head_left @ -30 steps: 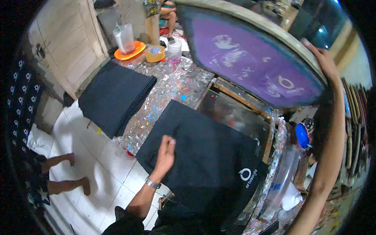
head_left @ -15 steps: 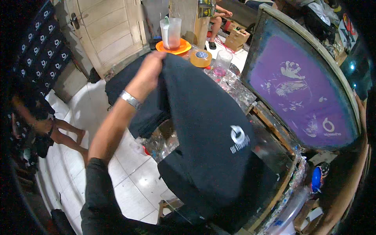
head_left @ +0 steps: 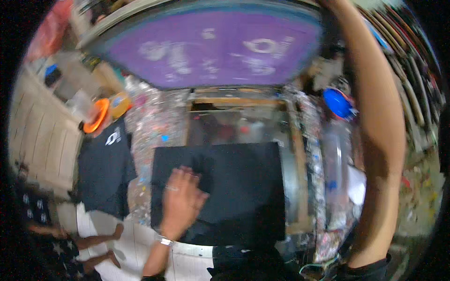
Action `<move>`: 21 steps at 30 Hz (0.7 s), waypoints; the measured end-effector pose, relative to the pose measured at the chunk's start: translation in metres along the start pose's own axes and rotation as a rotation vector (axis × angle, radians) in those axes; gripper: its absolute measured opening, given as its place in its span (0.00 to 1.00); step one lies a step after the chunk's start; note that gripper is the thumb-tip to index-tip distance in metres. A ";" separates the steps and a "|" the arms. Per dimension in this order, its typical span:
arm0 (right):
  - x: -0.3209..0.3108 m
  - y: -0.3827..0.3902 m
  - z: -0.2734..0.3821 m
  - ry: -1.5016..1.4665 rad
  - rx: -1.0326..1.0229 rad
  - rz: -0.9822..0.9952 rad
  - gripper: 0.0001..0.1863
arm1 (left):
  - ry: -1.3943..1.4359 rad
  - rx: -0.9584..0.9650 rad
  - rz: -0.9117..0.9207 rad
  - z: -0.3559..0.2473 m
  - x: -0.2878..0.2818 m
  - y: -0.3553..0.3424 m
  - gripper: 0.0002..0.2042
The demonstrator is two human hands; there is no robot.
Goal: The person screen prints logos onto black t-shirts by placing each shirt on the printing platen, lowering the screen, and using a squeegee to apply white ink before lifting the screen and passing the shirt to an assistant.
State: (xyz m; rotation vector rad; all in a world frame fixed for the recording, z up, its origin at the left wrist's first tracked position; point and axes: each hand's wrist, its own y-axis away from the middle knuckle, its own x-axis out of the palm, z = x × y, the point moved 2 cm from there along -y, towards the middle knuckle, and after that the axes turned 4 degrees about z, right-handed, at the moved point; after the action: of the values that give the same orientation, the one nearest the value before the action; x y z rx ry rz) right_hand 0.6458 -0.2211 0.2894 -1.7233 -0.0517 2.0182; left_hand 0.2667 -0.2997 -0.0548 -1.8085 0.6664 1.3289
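Note:
My left hand (head_left: 180, 201) lies flat, fingers spread, on a black cloth piece (head_left: 234, 187). The cloth covers the near part of a wood-edged printing board (head_left: 243, 122). My right arm stretches up the right side, and my right hand (head_left: 333, 3) is at the upper right corner of a raised screen printing frame (head_left: 187, 29), gripping its edge. Most of that hand is cut off by the picture's top. The purple mesh (head_left: 220, 51) of the frame carries pale designs. Left of the board hangs another black cloth piece (head_left: 104, 171) with a white print.
An orange plate (head_left: 97, 115) and a roll of tape (head_left: 120, 104) stand at the back left. A blue round object (head_left: 337, 103) and a clear plastic cylinder (head_left: 335, 164) lie right of the board. Another person's legs (head_left: 101, 239) show at lower left, near a door (head_left: 44, 133).
The printed black cloth has gone from over the board to the left, and my left hand has let go of it. That hand now rests on the cloth on the board. The view has turned right.

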 end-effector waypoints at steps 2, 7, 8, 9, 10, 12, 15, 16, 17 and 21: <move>-0.005 0.001 -0.008 -0.049 -0.135 0.050 0.50 | 0.149 0.017 0.289 -0.087 0.053 -0.016 0.31; -0.009 0.029 -0.017 0.027 -0.255 -0.048 0.43 | 0.073 0.052 0.327 -0.134 0.109 -0.038 0.37; -0.010 0.037 -0.012 0.040 -0.234 -0.055 0.41 | 0.073 0.055 0.338 -0.134 0.109 -0.037 0.37; -0.011 0.046 -0.009 0.054 -0.215 -0.061 0.40 | 0.074 0.056 0.349 -0.133 0.109 -0.037 0.37; -0.013 0.054 -0.009 0.031 -0.218 -0.065 0.40 | 0.072 0.051 0.363 -0.132 0.107 -0.035 0.37; -0.016 0.067 -0.010 -0.014 -0.226 -0.071 0.39 | 0.039 0.058 0.353 -0.134 0.106 -0.032 0.36; -0.016 0.074 -0.005 -0.044 -0.216 -0.065 0.37 | 0.010 0.054 0.345 -0.134 0.103 -0.028 0.35; -0.016 0.079 -0.002 -0.048 -0.203 -0.061 0.37 | 0.012 0.055 0.339 -0.135 0.104 -0.027 0.35; -0.015 0.090 -0.001 -0.069 -0.228 -0.133 0.35 | 0.021 0.060 0.326 -0.135 0.106 -0.028 0.36; -0.002 0.116 0.003 0.004 -0.205 -0.196 0.40 | 0.022 0.071 0.289 -0.138 0.103 -0.027 0.38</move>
State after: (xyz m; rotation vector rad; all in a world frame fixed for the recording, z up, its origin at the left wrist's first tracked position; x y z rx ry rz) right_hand 0.6050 -0.3233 0.2534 -1.7679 -0.4235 1.9196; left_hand 0.3951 -0.3951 -0.1238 -1.7183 1.0041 1.4528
